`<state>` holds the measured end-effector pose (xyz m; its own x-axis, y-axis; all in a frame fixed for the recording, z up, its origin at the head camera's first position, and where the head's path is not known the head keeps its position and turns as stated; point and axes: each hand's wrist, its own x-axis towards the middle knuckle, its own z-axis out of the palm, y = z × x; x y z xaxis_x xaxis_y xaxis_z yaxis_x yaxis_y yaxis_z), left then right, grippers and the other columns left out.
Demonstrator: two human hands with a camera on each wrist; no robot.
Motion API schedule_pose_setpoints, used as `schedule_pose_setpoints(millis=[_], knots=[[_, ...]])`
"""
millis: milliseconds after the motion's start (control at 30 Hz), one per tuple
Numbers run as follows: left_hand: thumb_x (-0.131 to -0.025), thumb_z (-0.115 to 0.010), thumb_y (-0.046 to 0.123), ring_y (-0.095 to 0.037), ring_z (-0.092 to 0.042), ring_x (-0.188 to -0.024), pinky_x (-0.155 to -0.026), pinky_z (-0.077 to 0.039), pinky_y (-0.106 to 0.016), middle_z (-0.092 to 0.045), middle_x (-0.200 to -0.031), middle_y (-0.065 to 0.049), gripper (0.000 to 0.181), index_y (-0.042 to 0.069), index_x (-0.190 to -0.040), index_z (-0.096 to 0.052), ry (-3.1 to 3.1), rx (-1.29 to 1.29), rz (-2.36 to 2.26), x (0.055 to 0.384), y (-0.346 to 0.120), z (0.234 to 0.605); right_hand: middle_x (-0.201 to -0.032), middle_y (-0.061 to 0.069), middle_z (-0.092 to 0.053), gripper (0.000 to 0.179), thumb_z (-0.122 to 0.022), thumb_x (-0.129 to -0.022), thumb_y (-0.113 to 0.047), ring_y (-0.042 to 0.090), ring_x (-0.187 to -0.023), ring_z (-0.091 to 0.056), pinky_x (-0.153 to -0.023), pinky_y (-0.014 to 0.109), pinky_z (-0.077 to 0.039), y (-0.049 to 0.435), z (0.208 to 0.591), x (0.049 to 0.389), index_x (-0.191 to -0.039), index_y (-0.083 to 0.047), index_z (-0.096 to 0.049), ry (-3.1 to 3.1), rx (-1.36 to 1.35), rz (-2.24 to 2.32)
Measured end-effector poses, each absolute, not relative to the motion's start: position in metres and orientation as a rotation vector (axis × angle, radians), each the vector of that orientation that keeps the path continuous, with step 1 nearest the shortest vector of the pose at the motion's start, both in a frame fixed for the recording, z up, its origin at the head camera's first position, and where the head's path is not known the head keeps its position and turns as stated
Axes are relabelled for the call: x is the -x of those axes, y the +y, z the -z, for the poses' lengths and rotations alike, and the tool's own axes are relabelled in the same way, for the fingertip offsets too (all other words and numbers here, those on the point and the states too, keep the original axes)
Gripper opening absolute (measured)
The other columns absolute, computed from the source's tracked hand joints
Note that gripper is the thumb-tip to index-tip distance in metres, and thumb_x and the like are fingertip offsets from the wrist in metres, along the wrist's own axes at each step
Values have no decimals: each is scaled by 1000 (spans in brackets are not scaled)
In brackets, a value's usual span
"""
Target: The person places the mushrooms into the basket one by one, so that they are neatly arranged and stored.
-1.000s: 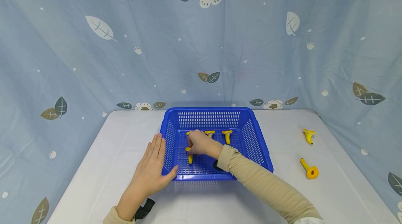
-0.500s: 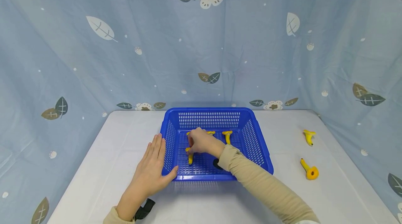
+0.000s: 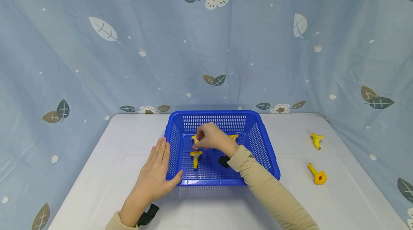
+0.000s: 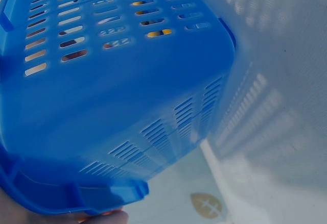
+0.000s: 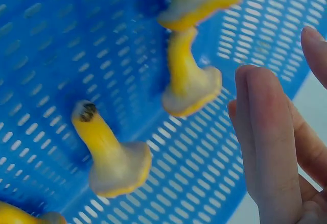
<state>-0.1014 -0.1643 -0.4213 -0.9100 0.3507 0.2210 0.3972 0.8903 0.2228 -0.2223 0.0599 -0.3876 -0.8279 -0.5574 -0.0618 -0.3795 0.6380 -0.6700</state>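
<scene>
A blue plastic basket [image 3: 211, 182] holds several yellow chanterelle mushrooms with flared caps. One chanterelle [image 3: 195, 160] lies near its left front, stem toward me; behind it another [image 3: 194, 138] is partly covered by my fingers. My right hand [image 3: 213, 137] hovers over the basket, bent at the fingers and holding nothing. In the right wrist view its fingers [image 5: 271, 127] stand apart from the nearest chanterelles [image 5: 189, 83]. My left hand [image 3: 155, 176] lies with straight fingers along the basket's left rim, thumb at the front corner. The left wrist view shows mostly the basket's outer wall [image 4: 117, 96].
Two more chanterelles lie on the white table right of the basket, one farther back [image 3: 317, 141] and one nearer [image 3: 319, 177]. A patterned blue curtain [image 3: 206, 43] hangs behind and at both sides. Each wrist carries a black device [image 3: 148, 215].
My right hand has let go of the front left chanterelle and risen back and to the right, leaving that mushroom lying in the basket. The left hand has stayed in place.
</scene>
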Motion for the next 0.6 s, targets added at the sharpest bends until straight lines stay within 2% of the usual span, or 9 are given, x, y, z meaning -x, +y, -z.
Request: schedule_pose_setpoints(millis=[333, 600], knots=[[-89, -62, 51, -40, -7, -150, -122, -11, -49, -10, -162, -27, 98, -12, -152, -20, -2884, 568, 385, 101, -164, 422, -80, 0, -63, 20, -82, -83, -25, 13, -56, -62, -54, 26, -53, 70, 372, 218, -86, -10, -68, 2654, 722, 1083], [-89, -62, 50, -40, -8, -150, -122, -12, -49, -10, -162, -27, 98, -12, -152, -20, -2876, 565, 400, 101, -164, 422, -81, 3, -67, 15, -78, -86, -20, 20, -62, -67, -55, 33, -57, 85, 361, 211, -86, -8, -69, 2605, 694, 1327]])
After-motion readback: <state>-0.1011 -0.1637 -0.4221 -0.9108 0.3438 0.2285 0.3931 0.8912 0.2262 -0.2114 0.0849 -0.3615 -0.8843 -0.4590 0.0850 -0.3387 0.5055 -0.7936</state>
